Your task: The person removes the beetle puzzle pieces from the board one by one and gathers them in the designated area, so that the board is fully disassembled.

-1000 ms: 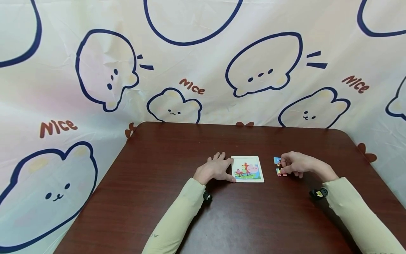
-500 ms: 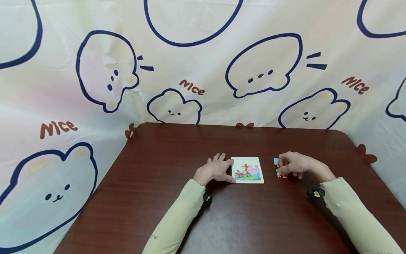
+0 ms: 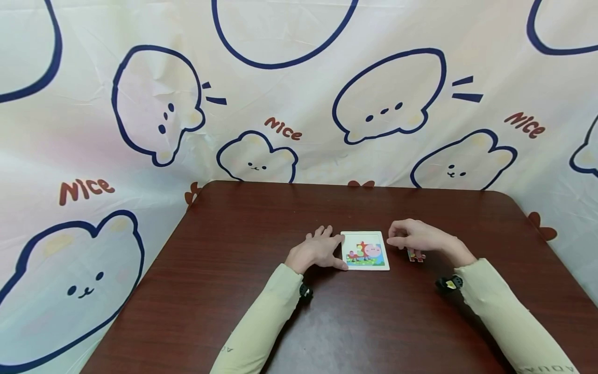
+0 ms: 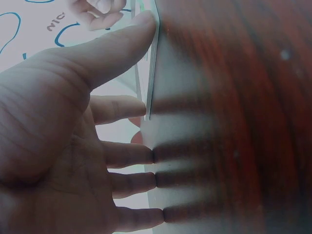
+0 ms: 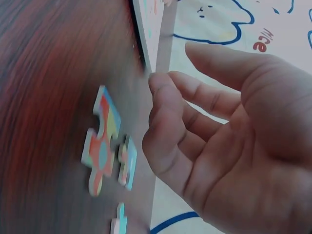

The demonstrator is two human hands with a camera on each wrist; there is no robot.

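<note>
A square white-framed jigsaw board (image 3: 345, 250) lies on the table, its picture of a pink pig's face and flowers filling the lower part. My left hand (image 3: 315, 249) has its fingers spread straight along the left side; in the left wrist view the thumb (image 4: 131, 39) rests on the board's edge. Just right of the board is my right hand (image 3: 420, 236), its fingers loosely bent and the thumb apart from them, holding nothing. Below that hand, a red and yellow jigsaw piece (image 5: 100, 153) lies on the table. Beside it are a smaller piece (image 5: 127, 163) and another piece (image 5: 119, 222), partly cut off.
The dark brown table (image 3: 224, 259) stretches out around the board. Behind and beside it hangs a pale cloth (image 3: 317, 104) printed with bear outlines. A black wrist camera (image 3: 306, 292) sits under the left sleeve, another wrist camera (image 3: 449, 283) under the right.
My right hand has moved left, from over the jigsaw pieces toward the board, and its fingertips have parted from the pieces. The left hand and the board have stayed in place.
</note>
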